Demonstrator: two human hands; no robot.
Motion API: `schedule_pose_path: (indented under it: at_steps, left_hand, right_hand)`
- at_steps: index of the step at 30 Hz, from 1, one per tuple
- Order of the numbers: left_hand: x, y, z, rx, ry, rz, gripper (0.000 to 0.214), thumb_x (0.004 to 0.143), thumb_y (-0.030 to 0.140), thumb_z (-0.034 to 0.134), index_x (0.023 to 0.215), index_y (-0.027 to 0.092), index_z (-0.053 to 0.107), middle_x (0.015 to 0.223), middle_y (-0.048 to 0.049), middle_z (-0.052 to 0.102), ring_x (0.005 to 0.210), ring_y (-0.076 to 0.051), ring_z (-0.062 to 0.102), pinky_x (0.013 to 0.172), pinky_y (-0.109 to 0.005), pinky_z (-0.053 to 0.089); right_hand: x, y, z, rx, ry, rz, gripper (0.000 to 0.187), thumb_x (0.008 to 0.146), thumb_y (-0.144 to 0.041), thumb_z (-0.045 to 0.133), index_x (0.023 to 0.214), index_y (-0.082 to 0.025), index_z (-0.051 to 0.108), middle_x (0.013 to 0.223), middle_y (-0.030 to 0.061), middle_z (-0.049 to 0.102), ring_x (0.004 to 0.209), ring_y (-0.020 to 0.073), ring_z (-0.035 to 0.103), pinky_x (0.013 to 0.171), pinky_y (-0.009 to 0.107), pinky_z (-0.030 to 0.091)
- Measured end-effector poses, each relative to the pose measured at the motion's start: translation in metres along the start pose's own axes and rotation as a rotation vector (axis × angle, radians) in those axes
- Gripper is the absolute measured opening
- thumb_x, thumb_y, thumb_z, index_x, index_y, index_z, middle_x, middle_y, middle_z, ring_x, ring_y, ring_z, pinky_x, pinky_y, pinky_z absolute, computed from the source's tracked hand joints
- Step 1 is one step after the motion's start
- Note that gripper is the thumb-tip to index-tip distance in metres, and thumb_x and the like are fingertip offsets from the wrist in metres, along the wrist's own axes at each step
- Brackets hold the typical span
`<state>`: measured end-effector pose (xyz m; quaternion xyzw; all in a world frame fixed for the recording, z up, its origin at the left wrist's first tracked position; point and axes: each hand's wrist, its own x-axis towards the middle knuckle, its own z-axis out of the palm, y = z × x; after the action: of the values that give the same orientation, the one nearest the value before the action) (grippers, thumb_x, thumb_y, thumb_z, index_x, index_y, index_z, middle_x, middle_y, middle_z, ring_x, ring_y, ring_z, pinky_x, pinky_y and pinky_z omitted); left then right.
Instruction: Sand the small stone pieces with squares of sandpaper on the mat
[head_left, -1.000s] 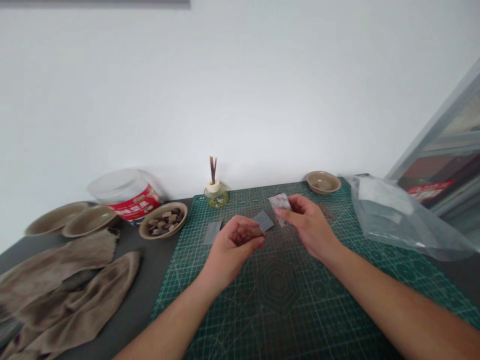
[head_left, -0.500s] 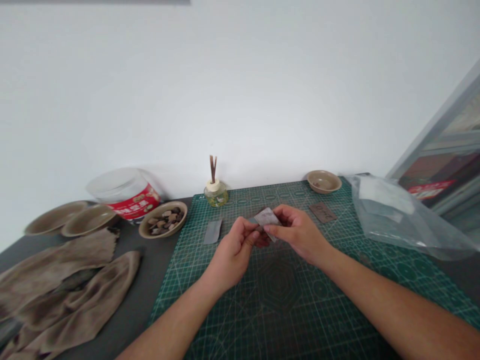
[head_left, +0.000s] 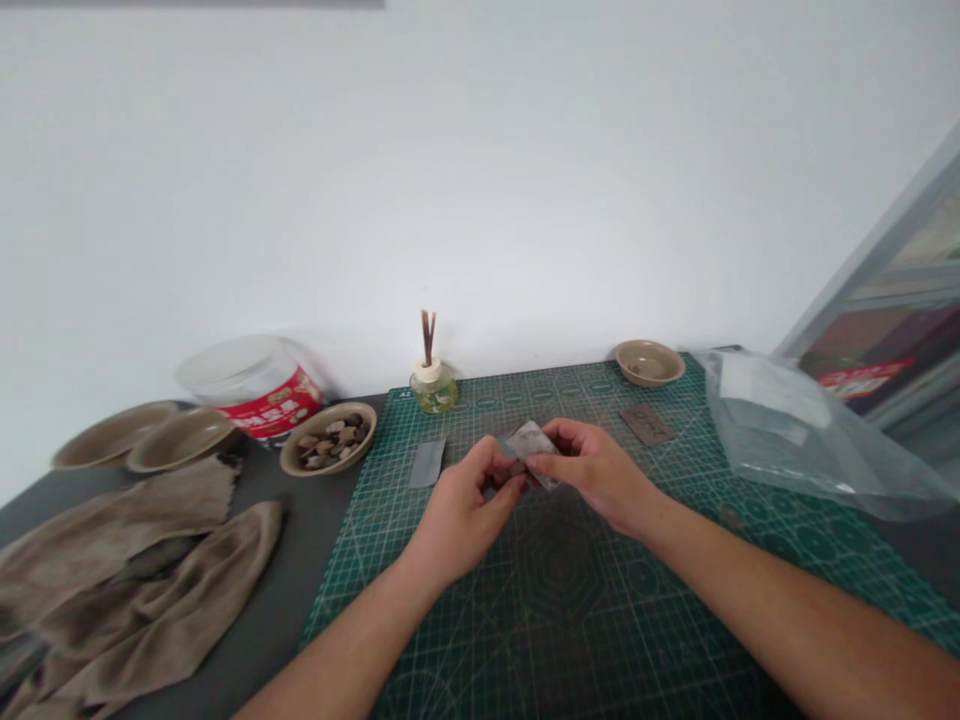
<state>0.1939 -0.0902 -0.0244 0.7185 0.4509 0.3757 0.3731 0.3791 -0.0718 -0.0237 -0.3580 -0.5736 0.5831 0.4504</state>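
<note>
Over the green cutting mat (head_left: 450, 620), my two hands meet. Between thumb and fingers, my left hand (head_left: 469, 505) pinches a small brown piece (head_left: 516, 468), mostly hidden; it resembles the pieces in the nearby bowl. My right hand (head_left: 592, 465) grips a bent grey sheet of sandpaper (head_left: 534, 440) and presses it against that piece. Left of my hands, a second grey sheet (head_left: 427, 463) lies on the mat. Beyond my right hand is a brown sheet (head_left: 646, 425) with dark handwriting on it.
A bowl of small brown pieces (head_left: 301, 462) stands left of the mat, near a red-labelled plastic tub (head_left: 274, 410) and two bowls (head_left: 176, 440). Brown cloth (head_left: 180, 620) lies front left. A reed diffuser (head_left: 433, 388), a small bowl (head_left: 649, 378) and a plastic bag (head_left: 795, 450) line the back.
The left fingers have shifted slightly to the right, and the brown piece shows more between them. The right hand and sandpaper have moved a little; both grips remain.
</note>
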Motion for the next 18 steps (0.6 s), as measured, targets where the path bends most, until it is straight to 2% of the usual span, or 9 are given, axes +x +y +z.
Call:
schedule_pose_path:
  at_steps: [5,10,14,18]
  left_hand:
    - [-0.0012,0.0023,0.0009,0.089,-0.033,0.052,0.008,0.086,0.016,0.056,0.079,0.020,0.052,0.073,0.0025,0.062,0.069,-0.013,0.057,0.064,-0.023,0.041]
    - [-0.0019,-0.0010,0.0024,0.102,0.031,0.024,0.012,0.089,0.023,0.055,0.078,0.020,0.051,0.072,0.0022,0.062,0.067,-0.013,0.057,0.062,-0.023,0.040]
    - [-0.0027,0.0001,0.0006,0.145,-0.016,0.079,0.007,0.089,0.019,0.053,0.081,0.020,0.054,0.076,0.0012,0.064,0.072,-0.014,0.059,0.065,-0.024,0.042]
    - [-0.0038,0.0030,0.0006,0.103,0.018,0.061,0.009,0.090,0.021,0.053,0.081,0.020,0.052,0.075,0.0019,0.065,0.070,-0.013,0.061,0.065,-0.023,0.043]
  right_hand:
    - [0.0003,0.0025,0.0016,-0.025,0.028,-0.012,0.015,0.078,-0.026,0.072,0.089,-0.018,0.067,0.081,0.0010,0.068,0.073,0.0153,0.060,0.068,0.028,0.046]
    - [0.0000,0.0027,0.0011,-0.005,0.012,-0.010,0.015,0.077,-0.024,0.073,0.088,-0.018,0.066,0.082,0.0004,0.068,0.073,0.0146,0.060,0.067,0.027,0.046]
    - [-0.0015,0.0008,0.0013,-0.022,0.041,-0.030,0.016,0.078,-0.026,0.072,0.090,-0.018,0.066,0.081,0.0006,0.068,0.072,0.0148,0.060,0.067,0.027,0.046]
    - [-0.0028,-0.0019,0.0012,-0.026,0.011,-0.039,0.014,0.077,-0.024,0.072,0.088,-0.018,0.065,0.081,-0.0001,0.067,0.073,0.0145,0.060,0.067,0.027,0.046]
